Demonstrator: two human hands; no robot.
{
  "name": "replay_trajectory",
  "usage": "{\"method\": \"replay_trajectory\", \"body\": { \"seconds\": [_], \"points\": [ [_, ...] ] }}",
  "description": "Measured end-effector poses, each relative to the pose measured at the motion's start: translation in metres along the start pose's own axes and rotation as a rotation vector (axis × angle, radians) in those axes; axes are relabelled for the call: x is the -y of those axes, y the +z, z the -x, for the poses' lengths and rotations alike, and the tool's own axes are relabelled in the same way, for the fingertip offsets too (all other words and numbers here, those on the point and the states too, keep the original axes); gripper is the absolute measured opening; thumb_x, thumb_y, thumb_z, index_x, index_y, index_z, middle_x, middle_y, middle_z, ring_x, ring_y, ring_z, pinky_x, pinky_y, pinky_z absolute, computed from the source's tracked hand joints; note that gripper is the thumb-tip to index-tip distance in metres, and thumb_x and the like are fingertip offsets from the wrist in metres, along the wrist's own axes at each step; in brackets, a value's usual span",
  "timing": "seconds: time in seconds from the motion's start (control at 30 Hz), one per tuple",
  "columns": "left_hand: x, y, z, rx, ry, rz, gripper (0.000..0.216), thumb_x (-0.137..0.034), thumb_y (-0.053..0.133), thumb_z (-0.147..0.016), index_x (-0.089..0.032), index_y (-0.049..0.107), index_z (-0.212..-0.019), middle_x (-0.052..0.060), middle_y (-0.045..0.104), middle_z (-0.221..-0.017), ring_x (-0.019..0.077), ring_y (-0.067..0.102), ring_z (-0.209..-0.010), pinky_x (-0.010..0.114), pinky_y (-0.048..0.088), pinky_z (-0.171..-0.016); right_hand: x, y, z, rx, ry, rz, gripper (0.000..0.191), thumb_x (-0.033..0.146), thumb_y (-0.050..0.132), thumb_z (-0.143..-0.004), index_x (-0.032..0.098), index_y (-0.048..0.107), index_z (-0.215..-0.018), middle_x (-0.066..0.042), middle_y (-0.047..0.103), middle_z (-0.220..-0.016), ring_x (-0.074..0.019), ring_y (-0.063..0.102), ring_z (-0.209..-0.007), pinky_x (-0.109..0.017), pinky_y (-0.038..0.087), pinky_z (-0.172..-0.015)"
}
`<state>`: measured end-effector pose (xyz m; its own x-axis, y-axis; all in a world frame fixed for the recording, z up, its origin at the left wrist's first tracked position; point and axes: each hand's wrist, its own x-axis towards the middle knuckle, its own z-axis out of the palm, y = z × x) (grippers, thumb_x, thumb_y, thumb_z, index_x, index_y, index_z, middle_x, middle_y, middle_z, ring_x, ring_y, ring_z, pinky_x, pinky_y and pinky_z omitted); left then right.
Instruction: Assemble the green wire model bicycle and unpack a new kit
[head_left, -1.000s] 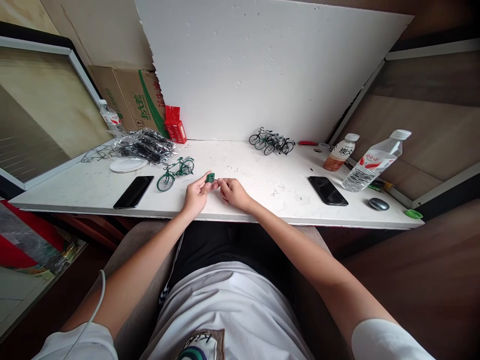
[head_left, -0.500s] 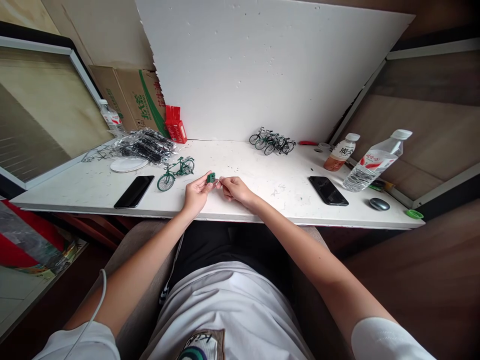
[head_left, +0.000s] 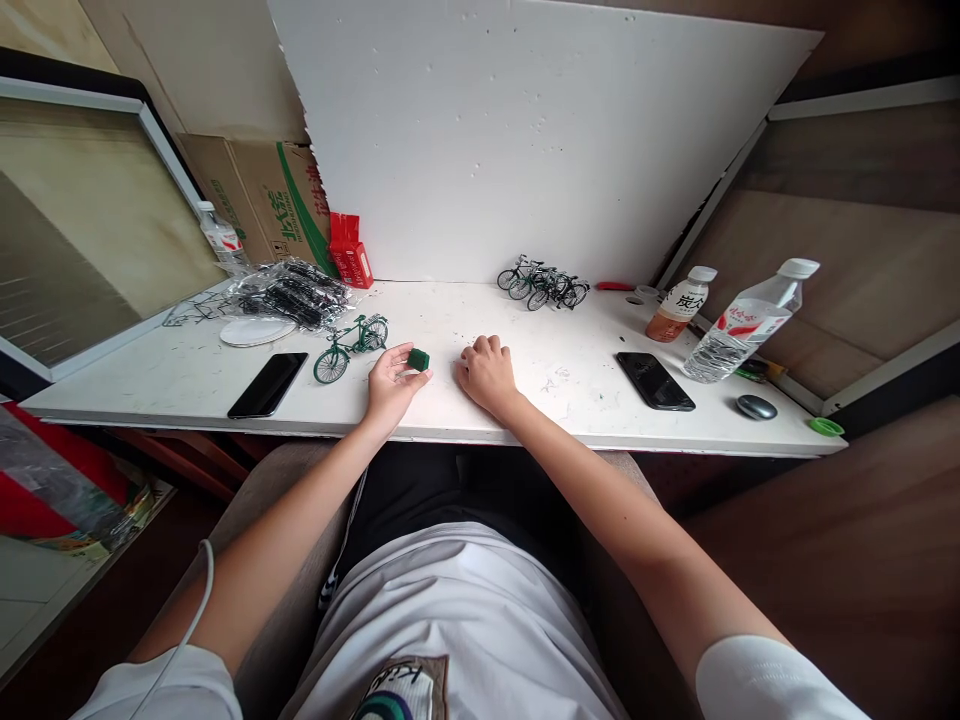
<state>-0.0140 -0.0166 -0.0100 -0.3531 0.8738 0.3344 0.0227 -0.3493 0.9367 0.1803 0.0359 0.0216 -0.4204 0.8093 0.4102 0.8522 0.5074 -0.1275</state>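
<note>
A small dark-green box-shaped part (head_left: 419, 359) is held between the thumb and fingers of my left hand (head_left: 393, 384), just above the white table. My right hand (head_left: 487, 375) rests palm down on the tabletop a short way to the right, its fingers bent and their tips near the surface. What lies under those fingertips, if anything, is hidden. Left of my left hand stands a green miniature bicycle (head_left: 351, 347), its wheels and frame in full view.
Several dark miniature bicycles (head_left: 545, 282) stand at the back. Plastic-wrapped black parts (head_left: 292, 292) lie at the left behind a phone (head_left: 268, 385). Another phone (head_left: 655, 381), a drink bottle (head_left: 681, 304), a water bottle (head_left: 750, 322) and a mouse (head_left: 756, 407) are at the right.
My right hand has come away from the green part and moved right, down onto the table. The green part has turned in my left hand and shows a plain face.
</note>
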Motion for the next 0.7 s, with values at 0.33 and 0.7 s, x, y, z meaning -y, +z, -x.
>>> {"method": "replay_trajectory", "body": {
  "seconds": [0.33,0.7],
  "points": [
    [-0.004,0.0,0.008,0.117,0.197,-0.207,0.055,-0.026,0.093,-0.072,-0.021,0.077,-0.124,0.014,0.067,-0.134,0.0246,0.069,-0.111,0.033,0.062,-0.086,0.003,-0.003,0.001,0.036,-0.191,-0.492,0.038,0.05,0.057,-0.114,0.02,0.08,-0.113,-0.011,0.076,-0.117,-0.0264,0.055,-0.124,-0.039,0.04,-0.113],
    [-0.02,-0.008,0.008,0.231,0.44,-0.48,0.061,-0.038,0.089,-0.087,-0.024,0.068,-0.142,0.012,0.067,-0.13,0.0281,0.069,-0.119,0.041,0.062,-0.097,-0.006,0.009,-0.006,-0.043,-0.242,-0.779,0.035,0.054,0.063,-0.109,0.021,0.074,-0.106,-0.009,0.077,-0.11,-0.0262,0.061,-0.111,-0.04,0.048,-0.102]
  ]
}}
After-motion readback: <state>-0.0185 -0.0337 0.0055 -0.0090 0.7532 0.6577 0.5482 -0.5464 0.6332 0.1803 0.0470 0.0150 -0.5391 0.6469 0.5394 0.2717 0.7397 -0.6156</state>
